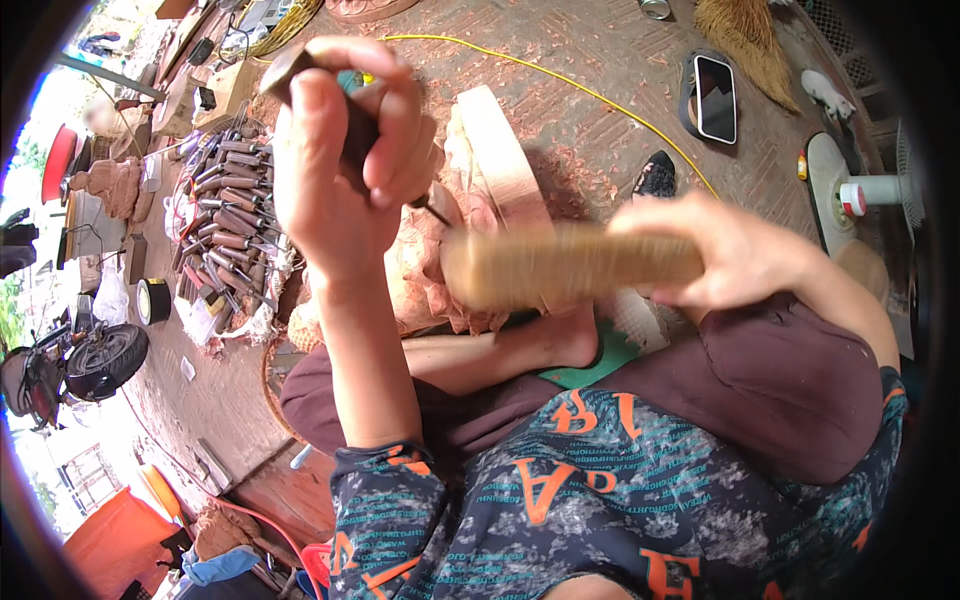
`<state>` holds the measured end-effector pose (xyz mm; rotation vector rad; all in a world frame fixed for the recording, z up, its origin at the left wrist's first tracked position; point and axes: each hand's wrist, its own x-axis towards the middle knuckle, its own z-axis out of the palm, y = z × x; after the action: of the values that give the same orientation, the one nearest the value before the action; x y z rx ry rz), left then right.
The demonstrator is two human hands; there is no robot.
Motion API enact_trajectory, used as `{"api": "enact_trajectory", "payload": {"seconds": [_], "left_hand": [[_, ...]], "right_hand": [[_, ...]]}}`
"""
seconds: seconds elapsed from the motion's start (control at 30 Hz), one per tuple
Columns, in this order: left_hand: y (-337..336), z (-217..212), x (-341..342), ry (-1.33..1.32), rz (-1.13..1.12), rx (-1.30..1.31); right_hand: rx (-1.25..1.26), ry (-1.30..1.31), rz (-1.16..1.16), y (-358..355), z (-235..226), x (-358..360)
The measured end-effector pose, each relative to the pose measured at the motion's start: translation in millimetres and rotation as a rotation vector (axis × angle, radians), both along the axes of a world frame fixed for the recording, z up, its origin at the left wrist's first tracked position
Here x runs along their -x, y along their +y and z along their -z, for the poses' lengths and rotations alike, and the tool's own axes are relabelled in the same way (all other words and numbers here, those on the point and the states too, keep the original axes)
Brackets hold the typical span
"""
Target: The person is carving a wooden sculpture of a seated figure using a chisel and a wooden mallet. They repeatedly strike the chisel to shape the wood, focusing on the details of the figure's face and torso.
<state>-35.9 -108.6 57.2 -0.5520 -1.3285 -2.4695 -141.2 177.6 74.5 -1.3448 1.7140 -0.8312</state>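
Observation:
My left hand (335, 170) is raised at the upper middle, its fingers wrapped round the dark handle of a chisel (358, 140). The chisel's thin metal shank points down and right at a reddish wood carving (425, 265); whether its tip touches the wood is hard to make out. In my right hand (735, 245) is a wooden mallet (570, 265), blurred by motion, its thick end reaching left across the front of the carving. Part of the carving lies hidden behind the mallet and my left arm. A smooth, pale part of the wood (505, 155) rises behind.
Many chisels (230, 200) lie in a heap on the left, beside a roll of tape (152, 300). A yellow cable (560, 75) crosses the chip-strewn floor. At the upper right are a phone (714, 100), a straw broom (745, 40) and a fan (870, 195).

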Motion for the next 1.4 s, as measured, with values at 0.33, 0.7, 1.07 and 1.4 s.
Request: {"api": "enact_trajectory", "payload": {"seconds": [0.33,0.7,1.07,1.4], "left_hand": [[8.3,-44.5,-67.1,0.139,-0.291,0.124],[62.1,-6.8,-95.2,0.342,-1.056,0.125],[147.3,50.2,-107.0,0.448,-0.712,0.579],[150.3,72.1,-106.6,0.522,-0.963,0.791]], "right_hand": [[-0.296,0.320,-0.318,24.2,35.1,-12.3],[-0.499,0.431,-0.439,21.0,39.0,-2.4],[-0.548,0.555,-0.485,31.3,44.3,1.9],[-0.568,0.607,-0.446,50.3,44.3,1.5]]}}
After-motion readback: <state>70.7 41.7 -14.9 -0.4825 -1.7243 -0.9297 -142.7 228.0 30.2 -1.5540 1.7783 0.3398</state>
